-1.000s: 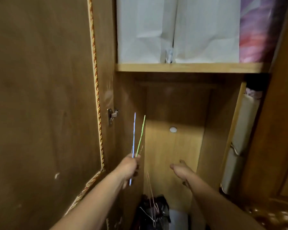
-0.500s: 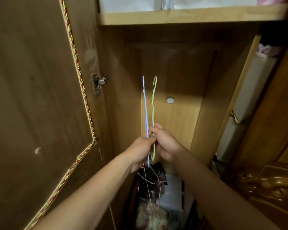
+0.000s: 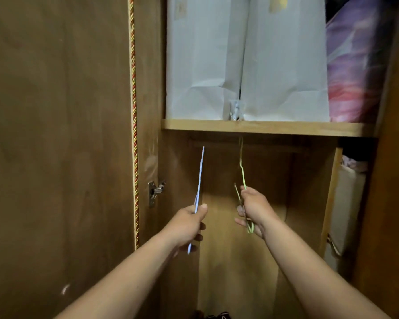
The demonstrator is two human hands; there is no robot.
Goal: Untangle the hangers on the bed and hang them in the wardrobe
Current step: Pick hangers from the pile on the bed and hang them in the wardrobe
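Note:
Inside the open wardrobe, my left hand (image 3: 186,223) grips a thin blue hanger (image 3: 200,178) seen edge-on, its top pointing up toward the dark space under the shelf (image 3: 267,128). My right hand (image 3: 253,209) grips a thin green hanger (image 3: 242,173), also edge-on, whose top reaches up to just below the shelf. Whether its hook sits on a rail is hidden in shadow. The two hangers are apart, one in each hand.
Two white paper bags (image 3: 244,61) and a purple-pink bundle (image 3: 355,65) stand on the shelf. The open wardrobe door (image 3: 55,146) with rope trim fills the left. A side compartment at right holds pale folded items (image 3: 348,210). Dark objects lie at the wardrobe bottom.
The two hangers, held together a moment ago, are now separated: my right hand took the green one and raised it toward the shelf. The view tilted upward.

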